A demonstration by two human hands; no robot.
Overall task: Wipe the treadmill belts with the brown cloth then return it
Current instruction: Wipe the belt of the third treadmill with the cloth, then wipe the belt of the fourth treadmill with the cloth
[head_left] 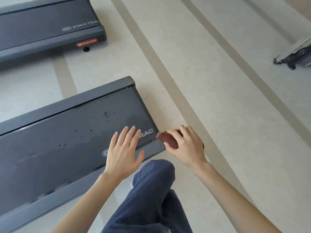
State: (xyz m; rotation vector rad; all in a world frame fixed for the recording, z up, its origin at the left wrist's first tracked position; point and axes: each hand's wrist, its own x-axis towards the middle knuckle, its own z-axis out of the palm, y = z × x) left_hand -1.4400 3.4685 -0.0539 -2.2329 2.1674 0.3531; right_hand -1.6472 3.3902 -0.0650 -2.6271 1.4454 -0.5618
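**Cloth bunched in the right hand at the belt's corner**

The right hand (186, 145) grips the brown cloth (166, 140), wadded under its fingers, just off the near treadmill's (67, 140) rear right corner. The left hand (123, 153) hangs flat and spread above the spotted belt (94, 125), grasping nothing. Bare floor (210, 81) lies to the right; a second treadmill (47, 31) sits well apart.

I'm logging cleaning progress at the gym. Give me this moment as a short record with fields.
cloth: bunched brown fabric cloth, gripped in right hand
cloth position: at the rear corner of the near dark grey treadmill belt
left hand: open, fingers spread, over the belt
belt state: dark droplet spots visible
second treadmill: further off, untouched
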